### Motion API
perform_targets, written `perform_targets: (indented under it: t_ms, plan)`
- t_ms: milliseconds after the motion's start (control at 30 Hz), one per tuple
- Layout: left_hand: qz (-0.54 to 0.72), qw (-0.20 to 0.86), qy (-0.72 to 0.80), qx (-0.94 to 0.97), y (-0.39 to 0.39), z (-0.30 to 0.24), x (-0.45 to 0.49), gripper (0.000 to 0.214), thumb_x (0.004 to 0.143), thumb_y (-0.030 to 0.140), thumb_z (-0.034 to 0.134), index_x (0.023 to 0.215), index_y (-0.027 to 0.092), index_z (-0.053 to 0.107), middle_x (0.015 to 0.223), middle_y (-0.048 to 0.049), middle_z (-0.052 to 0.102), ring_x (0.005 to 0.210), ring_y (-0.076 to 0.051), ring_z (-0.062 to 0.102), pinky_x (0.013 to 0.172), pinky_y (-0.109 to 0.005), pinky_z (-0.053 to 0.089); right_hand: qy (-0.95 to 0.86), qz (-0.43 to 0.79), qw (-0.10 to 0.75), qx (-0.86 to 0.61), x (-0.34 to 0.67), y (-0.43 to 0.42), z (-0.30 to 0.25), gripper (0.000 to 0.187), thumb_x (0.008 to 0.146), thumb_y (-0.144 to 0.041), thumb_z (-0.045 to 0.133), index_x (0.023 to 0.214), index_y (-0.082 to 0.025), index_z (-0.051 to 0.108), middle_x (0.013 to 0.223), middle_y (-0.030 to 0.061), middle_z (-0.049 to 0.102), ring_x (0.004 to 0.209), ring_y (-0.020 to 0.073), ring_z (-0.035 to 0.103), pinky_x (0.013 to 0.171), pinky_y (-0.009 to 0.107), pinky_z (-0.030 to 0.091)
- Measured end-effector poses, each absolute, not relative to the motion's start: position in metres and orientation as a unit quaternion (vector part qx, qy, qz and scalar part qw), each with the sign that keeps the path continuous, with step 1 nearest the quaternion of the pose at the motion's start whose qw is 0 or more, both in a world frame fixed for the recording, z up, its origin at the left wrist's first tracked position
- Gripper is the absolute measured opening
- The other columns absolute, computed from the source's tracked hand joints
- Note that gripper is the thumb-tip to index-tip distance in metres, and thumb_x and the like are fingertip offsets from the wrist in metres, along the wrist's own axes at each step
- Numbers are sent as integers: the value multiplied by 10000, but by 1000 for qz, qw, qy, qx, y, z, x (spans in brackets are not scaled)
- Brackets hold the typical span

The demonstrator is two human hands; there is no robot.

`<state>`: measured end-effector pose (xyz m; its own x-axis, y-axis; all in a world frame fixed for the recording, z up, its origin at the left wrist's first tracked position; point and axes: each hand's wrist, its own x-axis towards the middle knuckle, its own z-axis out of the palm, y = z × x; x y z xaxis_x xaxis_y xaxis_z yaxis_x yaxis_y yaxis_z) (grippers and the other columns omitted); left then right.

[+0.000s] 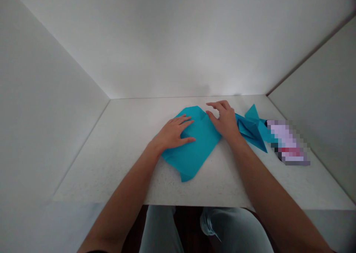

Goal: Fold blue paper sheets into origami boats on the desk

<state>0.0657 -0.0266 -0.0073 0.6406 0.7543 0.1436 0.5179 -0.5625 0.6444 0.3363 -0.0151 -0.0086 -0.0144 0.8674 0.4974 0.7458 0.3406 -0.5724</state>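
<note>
A turquoise sheet of paper (198,149) with folded corners lies on the white table. My left hand (176,131) rests flat on its left part, fingers spread. Over the sheet's right edge is my right hand (224,120), thumb and fingers apart with a gap between them and nothing visible in it. The wrist of that hand hides part of the sheet's right corner. Just right of my right hand sits a folded turquoise paper figure (252,125) with pointed flaps, apart from the fingers.
A blurred-out lilac and red item (289,143) lies at the right, beside the paper figure. White walls (183,60) enclose the table (119,149) at the back and both sides. The table's front edge runs just above my knees.
</note>
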Motion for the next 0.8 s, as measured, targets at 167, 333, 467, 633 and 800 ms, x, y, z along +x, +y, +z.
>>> perform_targets:
  t_ms: [167,333,467,633,800]
  plan:
    - [73,195,395,895,-31,-27,70,982,988,803,495,1745,208,305,1827,-131,245,1719,-335,126,1388,-525,41,-804,146,319,-479,318,-20,-22,446,1105,-475,470,1415,-288,730,1404,131,716,1318,333,673,1188,562,514]
    - [-20,139,411,901,-42,-20,74,1252,894,968,384,1778,122,121,1848,-146,42,1723,-369,3,1389,-538,15,-862,146,171,-454,307,-19,-49,666,1119,-605,355,1670,-253,487,1732,119,462,1620,338,411,1330,626,343]
    - [-38,150,415,897,-52,-15,79,1450,762,1050,453,1769,66,105,1836,-196,-3,1715,-418,-30,1378,-597,-7,-871,139,143,-450,309,-19,-50,644,1140,-571,310,1707,-286,420,1774,77,389,1654,304,351,1360,603,292]
    - [-20,130,452,882,-71,-20,91,1386,809,1014,465,1765,64,142,1831,-230,26,1714,-423,-24,1370,-635,-1,-868,114,131,-465,310,-19,-47,590,1157,-492,275,1703,-321,420,1781,35,376,1663,274,330,1373,592,247]
    - [34,68,506,859,-111,-25,90,1275,883,956,456,1748,51,216,1821,-274,86,1714,-429,42,1355,-689,9,-866,105,111,-477,309,-16,-48,613,1154,-513,275,1715,-300,398,1804,45,314,1677,289,294,1373,600,234]
